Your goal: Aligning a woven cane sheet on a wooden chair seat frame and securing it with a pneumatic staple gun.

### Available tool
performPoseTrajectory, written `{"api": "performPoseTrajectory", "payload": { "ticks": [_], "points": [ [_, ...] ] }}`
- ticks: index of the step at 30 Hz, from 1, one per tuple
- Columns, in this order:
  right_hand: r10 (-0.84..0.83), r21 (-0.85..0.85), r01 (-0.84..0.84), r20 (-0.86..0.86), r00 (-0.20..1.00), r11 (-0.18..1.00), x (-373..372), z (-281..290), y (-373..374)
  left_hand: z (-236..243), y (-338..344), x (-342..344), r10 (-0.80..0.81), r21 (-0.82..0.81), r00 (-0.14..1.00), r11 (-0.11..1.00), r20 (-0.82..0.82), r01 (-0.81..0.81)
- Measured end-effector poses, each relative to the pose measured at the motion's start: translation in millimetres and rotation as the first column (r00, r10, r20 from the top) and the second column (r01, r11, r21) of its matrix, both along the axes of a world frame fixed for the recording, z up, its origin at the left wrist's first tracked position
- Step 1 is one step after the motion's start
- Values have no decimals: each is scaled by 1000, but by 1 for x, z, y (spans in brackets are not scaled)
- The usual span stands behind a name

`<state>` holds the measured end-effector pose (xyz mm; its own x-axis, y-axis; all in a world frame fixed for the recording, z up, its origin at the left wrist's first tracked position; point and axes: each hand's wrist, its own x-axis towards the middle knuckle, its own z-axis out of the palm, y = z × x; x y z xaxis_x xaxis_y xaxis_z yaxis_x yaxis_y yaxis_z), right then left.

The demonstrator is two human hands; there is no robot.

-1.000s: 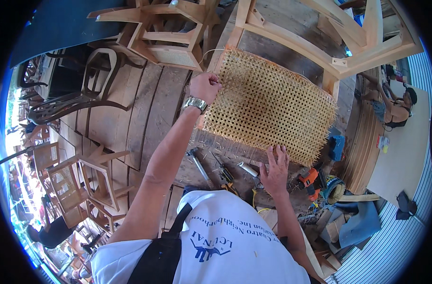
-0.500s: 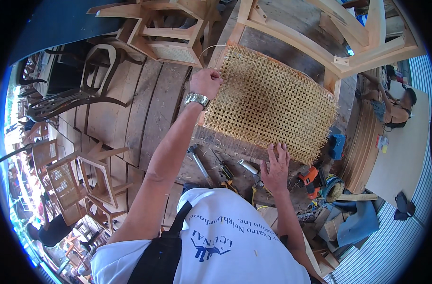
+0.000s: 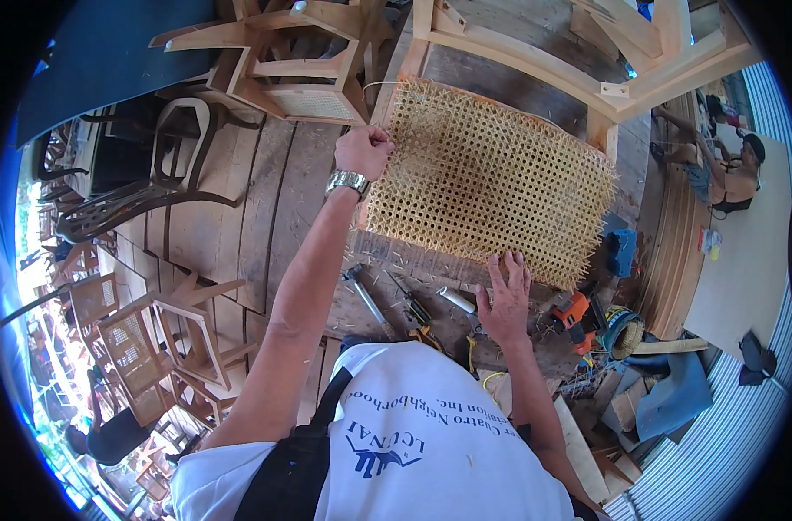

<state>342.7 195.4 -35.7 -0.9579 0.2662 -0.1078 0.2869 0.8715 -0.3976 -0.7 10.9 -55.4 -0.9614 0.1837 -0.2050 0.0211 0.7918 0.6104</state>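
While the right hand (image 3: 504,308) rests splayed and empty on the near edge of the cane webbing (image 3: 491,174), the left hand (image 3: 362,154) is pinched closed at its left edge, contents unclear | webbing: over chair frame (image 3: 415,59), back from near edge of desk (image 3: 545,346) | advisable: flat pressure, even tension

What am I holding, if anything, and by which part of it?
The left hand has its fingers bunched at the left edge of the cane panel; whether it pinches anything cannot be told. The right hand, spread at the near edge, grips nothing.
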Motion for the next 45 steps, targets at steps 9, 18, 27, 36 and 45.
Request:
{"api": "performPoseTrajectory", "payload": {
  "ticks": [9, 18, 27, 36, 45],
  "points": [
    [-1, -19, 1, -9, 1000, 1000, 0, 2, 0, -2, 0, 3, 1, -21, 1000, 1000, -20, -1],
    [-20, 18, 19, 9, 1000, 1000, 0, 6, -1, 1, 9, 11, 78, 60, 997, 995, -29, -76],
    [-51, -32, 51, 8, 999, 998, -5, 5, -2, 6, 36, 71, -235, -127, 818, 972, -525, 198],
    [-53, -46, 54, 13, 999, 998, -4, 9, -1, 3, 36, 222, -603, -31, 705, 768, -374, 640],
    [-219, -293, 196, -49, 974, 936, -9, 21, 22, -7, 37, 214, -694, -228, 609, 710, -383, 666]
  ]
}}
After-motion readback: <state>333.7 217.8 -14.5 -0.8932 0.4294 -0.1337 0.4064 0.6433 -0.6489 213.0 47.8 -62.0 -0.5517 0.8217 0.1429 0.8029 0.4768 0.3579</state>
